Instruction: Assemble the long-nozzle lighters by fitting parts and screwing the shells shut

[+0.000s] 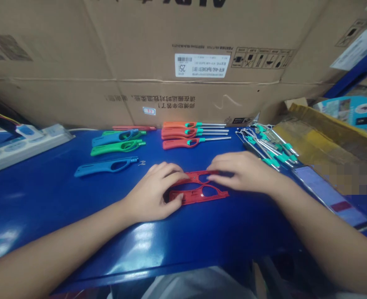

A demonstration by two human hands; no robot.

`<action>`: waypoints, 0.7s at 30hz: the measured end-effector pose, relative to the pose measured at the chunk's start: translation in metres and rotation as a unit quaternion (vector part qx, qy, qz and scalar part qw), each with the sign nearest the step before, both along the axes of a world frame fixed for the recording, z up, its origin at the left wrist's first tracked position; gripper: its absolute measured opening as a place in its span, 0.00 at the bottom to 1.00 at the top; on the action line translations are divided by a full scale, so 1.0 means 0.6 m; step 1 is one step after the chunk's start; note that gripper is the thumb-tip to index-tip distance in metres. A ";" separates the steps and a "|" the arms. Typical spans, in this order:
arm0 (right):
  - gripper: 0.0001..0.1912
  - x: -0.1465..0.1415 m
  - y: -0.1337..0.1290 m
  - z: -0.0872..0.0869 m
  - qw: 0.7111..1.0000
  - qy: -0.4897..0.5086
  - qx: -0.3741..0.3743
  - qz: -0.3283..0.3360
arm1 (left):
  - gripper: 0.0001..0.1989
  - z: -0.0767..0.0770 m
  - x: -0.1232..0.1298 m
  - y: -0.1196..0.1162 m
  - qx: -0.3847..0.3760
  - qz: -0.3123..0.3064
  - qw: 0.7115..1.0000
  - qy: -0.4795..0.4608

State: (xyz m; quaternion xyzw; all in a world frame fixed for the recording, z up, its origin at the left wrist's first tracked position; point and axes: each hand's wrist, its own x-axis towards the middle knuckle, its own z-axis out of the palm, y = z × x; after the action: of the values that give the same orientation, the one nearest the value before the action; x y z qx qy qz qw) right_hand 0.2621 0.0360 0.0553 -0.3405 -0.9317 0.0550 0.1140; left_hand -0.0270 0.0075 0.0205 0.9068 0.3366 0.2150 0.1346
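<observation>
Two red plastic shell halves lie one behind the other on the blue table: a rear half [195, 177] and a front half [198, 195], the front one with its ribbed inside up. My left hand [158, 189] is at their left ends, fingers on the rear half and thumb on the front half. My right hand [241, 172] has thumb and fingers closed on the right tip of the rear half. Behind them lie several red lighters [177, 143] with metal tubes. Blue shells [105, 166] and green shells [114, 148] lie to the left.
Metal tubes with green parts [273, 151] are piled at the back right, beside a phone [333, 197] and a yellow-edged box [326, 141]. A white power strip [24, 147] is at the left. A large cardboard box [139, 50] stands behind the table [102, 232].
</observation>
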 end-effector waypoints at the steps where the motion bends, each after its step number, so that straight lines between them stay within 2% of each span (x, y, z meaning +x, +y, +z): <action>1: 0.16 0.013 0.009 0.006 0.998 0.011 0.023 -0.057 | 0.20 0.002 0.001 -0.002 0.010 -0.008 1.000 -0.007; 2: 0.18 0.029 0.018 0.012 0.991 0.010 0.050 -0.126 | 0.20 0.004 0.001 -0.004 0.019 -0.017 1.000 -0.013; 4: 0.18 0.062 0.040 0.023 0.949 -0.016 0.089 -0.302 | 0.20 0.007 0.002 -0.008 0.028 -0.035 0.999 -0.016; 6: 0.15 0.091 0.059 0.029 0.896 -0.072 0.053 -0.435 | 0.22 0.006 0.002 -0.012 0.031 -0.047 0.998 -0.003; 8: 0.13 0.113 0.074 0.030 0.856 -0.104 -0.011 -0.506 | 0.23 0.003 0.001 -0.014 0.034 -0.051 0.998 0.019; 10: 0.11 0.126 0.083 0.026 0.842 -0.104 -0.034 -0.528 | 0.23 -0.001 0.000 -0.015 0.040 -0.052 0.997 0.042; 17: 0.03 0.145 0.099 0.001 0.852 -0.071 -0.085 -0.512 | 0.19 0.001 -0.001 -0.015 0.061 -0.060 0.993 0.086; 21: 0.02 0.148 0.102 0.002 0.839 -0.047 -0.082 -0.535 | 0.19 0.004 -0.003 -0.016 0.076 -0.064 0.991 0.095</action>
State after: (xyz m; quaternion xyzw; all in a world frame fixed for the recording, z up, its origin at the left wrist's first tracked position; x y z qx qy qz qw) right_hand 0.3511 0.0973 0.0565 -0.7966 -0.6004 0.0459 0.0532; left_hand -0.0287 -0.0022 0.0231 0.9505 0.2715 0.1435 0.0467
